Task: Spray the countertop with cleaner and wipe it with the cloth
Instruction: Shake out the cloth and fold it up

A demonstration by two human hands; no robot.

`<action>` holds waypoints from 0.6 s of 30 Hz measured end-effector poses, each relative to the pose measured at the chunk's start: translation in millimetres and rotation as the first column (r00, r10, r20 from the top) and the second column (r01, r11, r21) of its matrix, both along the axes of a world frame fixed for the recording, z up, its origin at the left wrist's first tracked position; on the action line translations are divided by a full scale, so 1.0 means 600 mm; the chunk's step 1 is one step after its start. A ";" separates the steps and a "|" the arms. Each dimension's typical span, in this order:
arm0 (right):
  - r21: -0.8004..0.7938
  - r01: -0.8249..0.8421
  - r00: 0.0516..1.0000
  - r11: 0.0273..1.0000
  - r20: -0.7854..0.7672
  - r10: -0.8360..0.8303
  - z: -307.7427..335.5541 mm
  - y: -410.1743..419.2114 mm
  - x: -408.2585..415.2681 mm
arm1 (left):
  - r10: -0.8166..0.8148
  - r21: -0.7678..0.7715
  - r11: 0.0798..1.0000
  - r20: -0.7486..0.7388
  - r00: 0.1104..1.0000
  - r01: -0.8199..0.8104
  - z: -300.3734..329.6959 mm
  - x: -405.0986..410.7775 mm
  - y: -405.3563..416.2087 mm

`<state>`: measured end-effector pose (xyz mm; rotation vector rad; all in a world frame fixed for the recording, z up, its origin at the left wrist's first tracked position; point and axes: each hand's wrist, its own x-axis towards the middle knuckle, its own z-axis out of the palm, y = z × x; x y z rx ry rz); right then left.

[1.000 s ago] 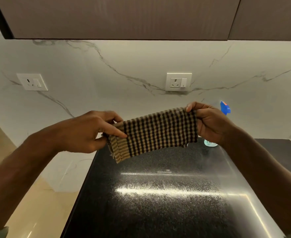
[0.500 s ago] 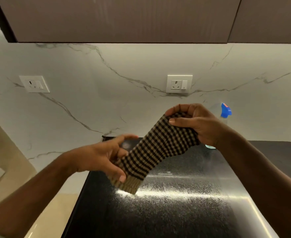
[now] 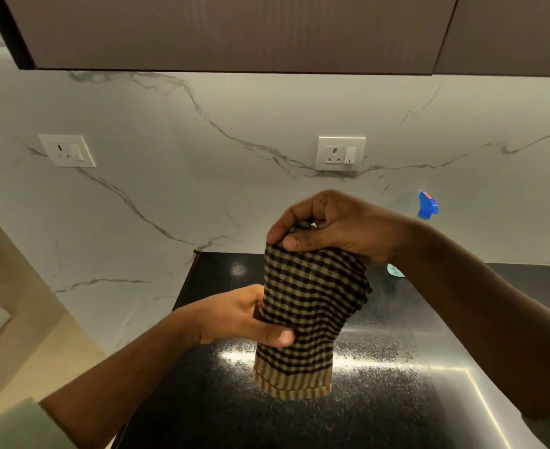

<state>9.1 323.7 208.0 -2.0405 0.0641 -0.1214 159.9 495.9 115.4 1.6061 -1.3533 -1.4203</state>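
The bench (image 3: 380, 400) in front of me is black, speckled stone, and it shows a fine scatter of pale flecks across its middle, brightest under the light; I take that for cleaner already sprayed, though glare on the stone could give some of the same look, so I judge the spraying done and the wiping not yet begun; nothing of the cloth touches the stone.

The cloth (image 3: 309, 306), checked in black and tan with a striped hem, hangs upright above the middle of the bench, folded over on itself; my right hand (image 3: 335, 228) pinches its top edge between thumb and curled fingers, and my left hand (image 3: 244, 315) grips its side lower down, thumb across the front; both hands are closed on it; I seem to be folding or bunching it into a pad, and what is left is to bring it down and rub the wet patch.

The spray bottle (image 3: 427, 205) stands at the back of the bench near the wall, behind my right wrist, well apart from the cloth; only its blue head and a bit of its base show, the base looking clear with a pale blue tint; how much is in it I cannot tell, since my arm hides its body.
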 end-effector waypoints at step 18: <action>0.375 0.729 0.671 0.573 -0.561 -0.486 -0.228 -0.013 -0.032 | 0.170 -0.024 0.964 -0.715 0.678 -0.266 -0.070 0.004 -0.010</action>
